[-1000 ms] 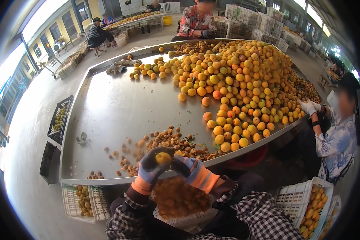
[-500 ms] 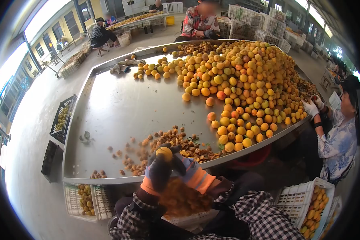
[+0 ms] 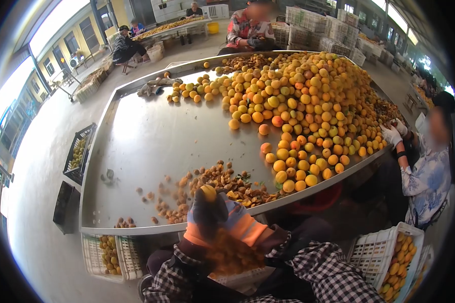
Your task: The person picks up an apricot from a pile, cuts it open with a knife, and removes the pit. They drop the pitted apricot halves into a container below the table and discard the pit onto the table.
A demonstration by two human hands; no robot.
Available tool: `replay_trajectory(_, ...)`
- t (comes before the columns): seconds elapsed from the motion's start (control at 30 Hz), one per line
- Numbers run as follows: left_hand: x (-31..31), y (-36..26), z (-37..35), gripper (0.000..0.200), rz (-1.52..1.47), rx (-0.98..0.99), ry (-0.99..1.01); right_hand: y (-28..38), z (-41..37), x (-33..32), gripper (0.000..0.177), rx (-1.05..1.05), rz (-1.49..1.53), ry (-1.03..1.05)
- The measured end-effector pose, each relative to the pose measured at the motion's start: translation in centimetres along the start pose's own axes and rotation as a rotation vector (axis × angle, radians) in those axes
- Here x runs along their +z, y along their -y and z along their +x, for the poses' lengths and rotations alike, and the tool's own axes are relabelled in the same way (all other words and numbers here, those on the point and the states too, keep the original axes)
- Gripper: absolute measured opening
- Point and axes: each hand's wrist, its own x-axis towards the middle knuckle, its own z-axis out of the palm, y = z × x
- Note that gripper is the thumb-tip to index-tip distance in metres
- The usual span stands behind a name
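My left hand [image 3: 206, 214], in a dark glove with an orange cuff, is closed around a yellow-orange apricot [image 3: 208, 193] at the near edge of the metal table [image 3: 151, 126]. Pressed close beside it is my right hand [image 3: 232, 212], in a blue-grey and orange glove; its fingertips are partly hidden behind the left hand, so its grip is unclear. Just beyond the hands lies a heap of brown pits and split apricot pieces [image 3: 217, 179]. Below them a white crate [image 3: 245, 278] holds a blurred orange-brown mass. A large pile of whole apricots [image 3: 308, 106] covers the table's right side.
At the right a co-worker's white-gloved hands [image 3: 393, 132] are at the pile. Another person [image 3: 250, 30] sits across the table. Crates of fruit stand at the lower left [image 3: 126, 255] and lower right [image 3: 376, 252]. Black crates [image 3: 65, 204] are on the floor at the left.
Both my hands have drawn closer together, with the right one now more behind the left. The apricot remains at my left fingertips. The view has shifted slightly.
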Motion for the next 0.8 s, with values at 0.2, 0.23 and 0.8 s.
replay_trajectory(0.2, -4.0, -1.9, 1.4, 0.042, 0.746, 0.299, 0.007, 0.7, 0.4, -2.0, 0.037, 0.014, 0.103, 0.022)
replay_trajectory(0.23, -4.2, -2.0, 1.3, 0.043, 0.744, 0.307, 0.029, 1.1, 0.3, -2.4, 0.036, 0.037, 0.094, 0.044)
replay_trajectory(0.8, -0.9, 0.3, 1.9, 0.057, 0.176, -0.055, -0.149, -0.7, 0.8, 1.0, 0.031, 0.043, -0.092, -0.069)
